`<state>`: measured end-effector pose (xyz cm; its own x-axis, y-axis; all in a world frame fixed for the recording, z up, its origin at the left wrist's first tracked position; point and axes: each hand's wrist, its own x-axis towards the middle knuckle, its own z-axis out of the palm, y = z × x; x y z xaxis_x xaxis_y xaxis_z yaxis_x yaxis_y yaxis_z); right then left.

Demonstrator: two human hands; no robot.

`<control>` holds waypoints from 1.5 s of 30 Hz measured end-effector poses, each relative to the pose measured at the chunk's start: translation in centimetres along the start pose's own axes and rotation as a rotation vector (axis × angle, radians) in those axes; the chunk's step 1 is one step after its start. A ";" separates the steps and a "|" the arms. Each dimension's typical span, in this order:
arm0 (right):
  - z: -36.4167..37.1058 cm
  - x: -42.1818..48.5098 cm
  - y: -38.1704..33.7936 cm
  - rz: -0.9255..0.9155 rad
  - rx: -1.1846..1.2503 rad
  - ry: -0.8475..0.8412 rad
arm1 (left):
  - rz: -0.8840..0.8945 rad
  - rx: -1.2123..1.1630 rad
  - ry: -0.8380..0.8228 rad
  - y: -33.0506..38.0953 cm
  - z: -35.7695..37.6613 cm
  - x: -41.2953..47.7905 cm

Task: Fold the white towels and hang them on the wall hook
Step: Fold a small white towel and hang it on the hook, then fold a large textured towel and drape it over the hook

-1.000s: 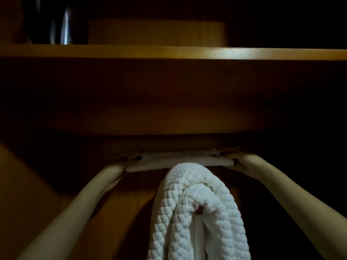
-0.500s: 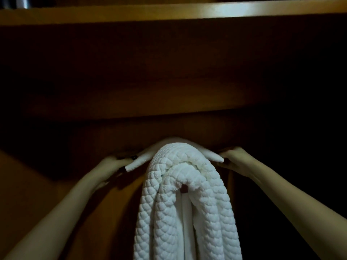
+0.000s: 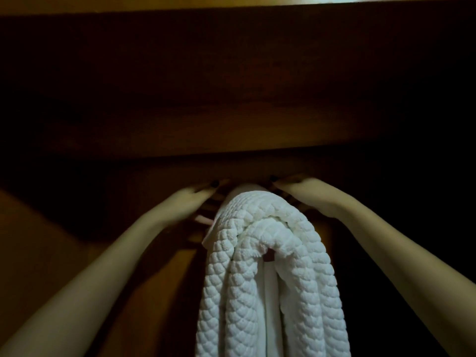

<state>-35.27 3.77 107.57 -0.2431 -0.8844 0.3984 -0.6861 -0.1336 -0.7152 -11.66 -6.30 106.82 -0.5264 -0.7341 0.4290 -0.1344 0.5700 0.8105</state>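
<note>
Since half a second earlier, the smooth towel point(image 3: 238, 194) had sagged from a stretched band into a hump, and both hands had drawn in close beside it. The left hand point(image 3: 189, 203) kept no real grip: its fingers point(image 3: 206, 202) lay spread and fairly straight against the towel's left edge. The right hand's point(image 3: 298, 193) grip I could not tell, since its fingertips were lost behind the top of the cloth (the light was dim and the picture soft). The smooth towel sat just behind the crest of the quilted towel point(image 3: 270, 243), which hung doubled in long folds. The hook itself was hidden, though a small dark-red spot point(image 3: 269, 254) under the quilted fold may have been part of it. A wooden shelf point(image 3: 180, 5) ran above. Folding looked done and both towels seemed hung; only settling and letting go appeared left.
</note>
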 end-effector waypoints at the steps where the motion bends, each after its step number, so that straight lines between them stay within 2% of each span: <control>1: -0.1 0.1 0.2 0.001 0.024 -0.014 | 0.004 -0.012 -0.032 -0.1 0.1 0.0; 9: 0.2 -0.9 0.0 0.061 0.111 -0.080 | -0.019 -0.013 -0.014 -0.6 1.6 -0.9; 11: -0.4 -1.7 -0.5 0.055 0.109 -0.107 | 0.035 0.056 0.028 0.8 1.4 -2.2; 13: -0.9 -2.9 -1.3 0.015 0.035 -0.070 | 0.150 0.181 0.078 2.2 1.3 -3.8; 15: -1.6 -4.5 -2.0 -0.052 -0.155 0.018 | 0.271 0.318 0.124 3.3 1.3 -5.9; 17: -2.5 -6.9 -2.7 -0.115 -0.341 0.090 | 0.336 0.465 0.179 4.3 1.4 -8.4; 21: -3.7 -14.2 -2.3 -0.245 -0.453 0.180 | 0.393 0.732 0.203 4.9 2.7 -15.3; 25: -1.6 -21.9 0.7 -0.287 -0.497 0.134 | 0.343 0.849 0.206 2.5 6.0 -25.1; 30: 4.2 -32.1 5.1 -0.198 -0.420 0.080 | 0.109 1.025 0.050 -2.5 8.8 -37.4; 40: 23.6 -48.9 8.1 -0.104 -0.428 -0.553 | -0.284 0.956 0.017 -11.9 12.7 -61.1; 45: 32.6 -56.7 8.6 -0.158 -0.479 -0.865 | -0.522 0.951 -0.015 -16.5 11.3 -73.0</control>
<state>-5.02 38.15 60.08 0.3266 -0.9188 -0.2216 -0.9176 -0.2520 -0.3074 19.47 42.11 57.64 -0.2248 -0.9681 0.1110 -0.9370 0.2460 0.2480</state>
